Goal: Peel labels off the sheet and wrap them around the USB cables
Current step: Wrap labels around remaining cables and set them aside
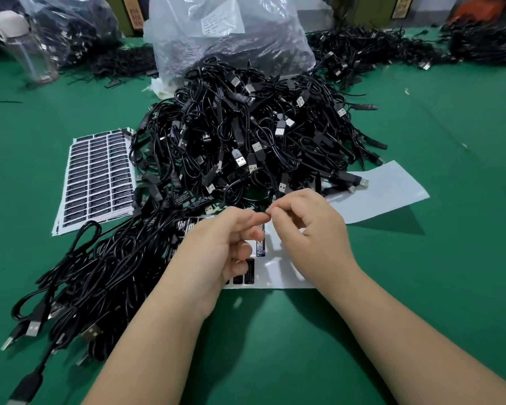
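— What are the hands doing?
— Left hand (216, 244) and right hand (307, 229) are pinching one label (261, 244) above the near sheet (278, 273).
— Surroundings?
— USB cables (246, 135) are piling beyond; full label sheet (97, 176) lying left, plastic bag (228, 39) far.

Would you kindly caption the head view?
Both hands, left hand and right hand, pinch a label above its sheet.

label sheet (95, 176) left | cable heap (246, 135) centre | bag (231, 36) behind
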